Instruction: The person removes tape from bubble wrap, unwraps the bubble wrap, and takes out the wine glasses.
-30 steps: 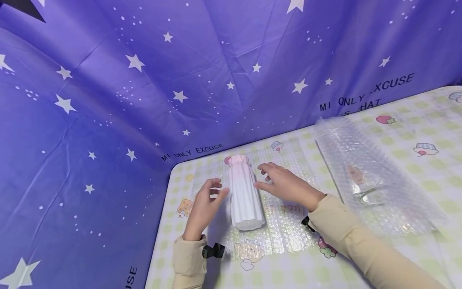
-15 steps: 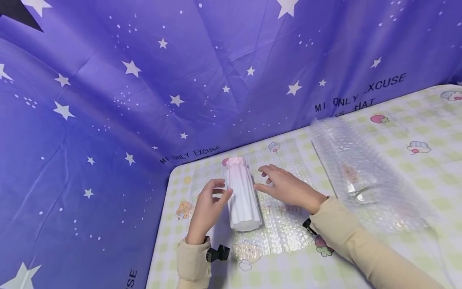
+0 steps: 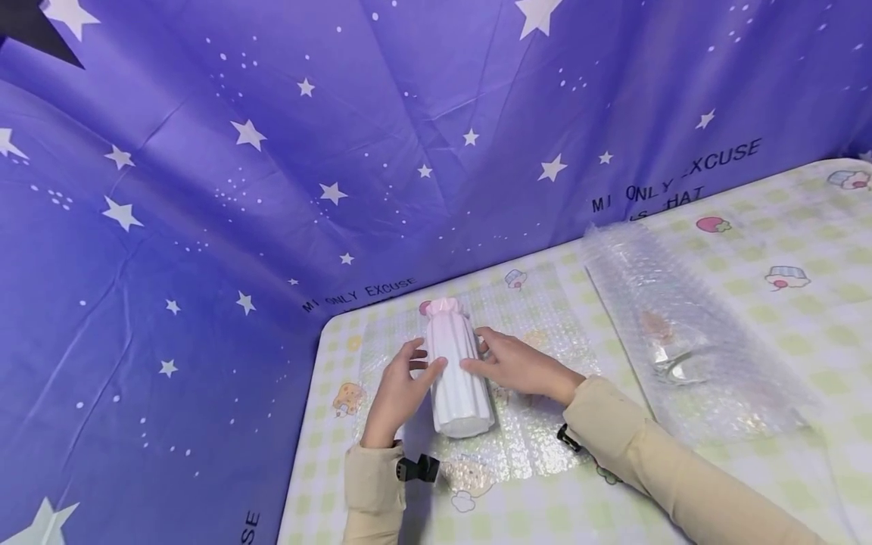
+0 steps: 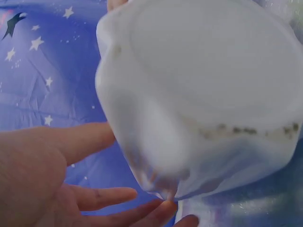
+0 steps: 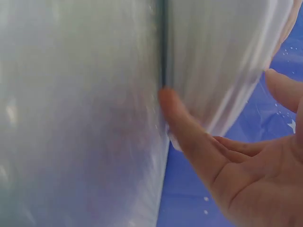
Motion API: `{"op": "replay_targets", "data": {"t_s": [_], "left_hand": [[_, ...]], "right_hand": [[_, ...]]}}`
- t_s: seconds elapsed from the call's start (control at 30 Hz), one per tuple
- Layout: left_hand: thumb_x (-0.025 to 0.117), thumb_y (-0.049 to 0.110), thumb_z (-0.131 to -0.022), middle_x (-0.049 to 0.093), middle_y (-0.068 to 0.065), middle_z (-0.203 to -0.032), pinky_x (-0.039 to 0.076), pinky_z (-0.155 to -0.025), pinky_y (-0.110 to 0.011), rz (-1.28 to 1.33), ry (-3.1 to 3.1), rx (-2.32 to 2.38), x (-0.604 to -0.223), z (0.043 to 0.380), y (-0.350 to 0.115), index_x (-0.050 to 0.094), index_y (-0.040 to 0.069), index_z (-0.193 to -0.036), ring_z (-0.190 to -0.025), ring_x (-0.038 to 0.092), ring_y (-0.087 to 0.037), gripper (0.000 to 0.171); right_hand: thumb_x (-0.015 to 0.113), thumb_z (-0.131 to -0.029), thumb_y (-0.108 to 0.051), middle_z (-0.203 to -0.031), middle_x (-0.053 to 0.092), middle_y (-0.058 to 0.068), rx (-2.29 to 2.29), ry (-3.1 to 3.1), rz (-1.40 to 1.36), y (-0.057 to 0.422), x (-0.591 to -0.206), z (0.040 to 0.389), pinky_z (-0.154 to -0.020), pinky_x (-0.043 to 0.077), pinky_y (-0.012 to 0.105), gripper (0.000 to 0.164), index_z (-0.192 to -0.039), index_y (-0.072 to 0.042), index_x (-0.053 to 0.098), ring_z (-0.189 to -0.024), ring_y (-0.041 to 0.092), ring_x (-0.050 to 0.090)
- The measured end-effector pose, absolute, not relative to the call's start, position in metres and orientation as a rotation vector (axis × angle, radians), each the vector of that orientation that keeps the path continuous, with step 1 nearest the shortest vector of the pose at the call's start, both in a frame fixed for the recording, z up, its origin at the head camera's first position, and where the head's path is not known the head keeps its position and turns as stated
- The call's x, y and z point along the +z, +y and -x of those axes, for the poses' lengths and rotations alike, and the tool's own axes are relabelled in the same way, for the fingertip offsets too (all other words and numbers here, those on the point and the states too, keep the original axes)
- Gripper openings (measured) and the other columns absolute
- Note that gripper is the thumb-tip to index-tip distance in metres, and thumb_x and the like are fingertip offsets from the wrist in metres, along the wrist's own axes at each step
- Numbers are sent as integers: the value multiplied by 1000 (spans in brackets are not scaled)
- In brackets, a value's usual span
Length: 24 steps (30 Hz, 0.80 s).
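A ribbed vase (image 3: 458, 405), pink at its narrow gathered neck and white toward the base, lies on its side on a sheet of bubble wrap (image 3: 548, 446). Its flat base faces the person; in the left wrist view, small dark marks show along the edge of the vase (image 4: 199, 61). My left hand (image 3: 400, 390) holds its left side, thumb on top and fingers reaching down the flank. From the other side my right hand (image 3: 521, 365) grips the vase, thumb on top; the right wrist view shows fingers (image 5: 199, 149) against its lower side. Some fingertips are hidden.
Right of the vase lies another piece of bubble wrap (image 3: 742, 356), with a clear curved shape in it too unclear to name. A checked cloth (image 3: 811, 333) covers the table. Purple star-printed curtains (image 3: 409, 113) hang close behind and at the left.
My right hand has moved left onto the vase, and my left hand has come slightly right, its thumb now over the vase. Both hands have closed in on it; the vase stays lying down.
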<state>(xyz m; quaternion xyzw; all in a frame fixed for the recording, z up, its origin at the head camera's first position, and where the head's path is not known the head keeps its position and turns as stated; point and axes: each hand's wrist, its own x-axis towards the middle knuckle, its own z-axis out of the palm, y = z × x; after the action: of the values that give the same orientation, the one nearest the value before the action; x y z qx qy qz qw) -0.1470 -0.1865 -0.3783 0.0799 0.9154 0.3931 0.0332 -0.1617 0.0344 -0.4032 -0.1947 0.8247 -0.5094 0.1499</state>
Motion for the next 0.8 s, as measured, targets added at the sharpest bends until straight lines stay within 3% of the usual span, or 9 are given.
{"op": "replay_targets", "data": {"t_s": [0.13, 0.23, 0.4, 0.8], "left_hand": [[62, 45, -96, 59, -21, -133, 57, -87, -44, -226, 2722, 1250, -383, 153, -189, 42, 6, -149, -117, 61, -37, 69], [63, 44, -96, 56, -23, -135, 59, -83, -41, -213, 2668, 1299, -385, 155, -191, 43, 8, -148, -117, 60, -38, 67], [65, 43, -95, 53, -24, -137, 59, -77, -39, -176, 2599, 1358, -387, 155, -192, 39, 7, -150, -116, 60, -37, 71], [62, 47, -95, 51, -21, -134, 58, -78, -38, -75, 2485, 1397, -388, 154, -190, 36, 12, -152, -108, 61, -30, 72]], "right_hand": [[55, -102, -37, -127, 57, 20, -1606, 2176, 518, 32, -408, 162, -73, 60, 38, 73, -155, -2, 21, -94, 21, 68], [55, -102, -35, -132, 53, 24, -1679, 2072, 487, 30, -410, 161, -74, 61, 39, 74, -156, -2, 16, -97, 24, 69], [55, -102, -34, -139, 48, 27, -1725, 2012, 419, 27, -410, 159, -77, 61, 40, 75, -156, -3, 13, -102, 29, 68], [57, -101, -31, -142, 43, 29, -1828, 1886, 342, 23, -410, 157, -79, 60, 43, 78, -157, -6, 8, -101, 29, 68]]}}
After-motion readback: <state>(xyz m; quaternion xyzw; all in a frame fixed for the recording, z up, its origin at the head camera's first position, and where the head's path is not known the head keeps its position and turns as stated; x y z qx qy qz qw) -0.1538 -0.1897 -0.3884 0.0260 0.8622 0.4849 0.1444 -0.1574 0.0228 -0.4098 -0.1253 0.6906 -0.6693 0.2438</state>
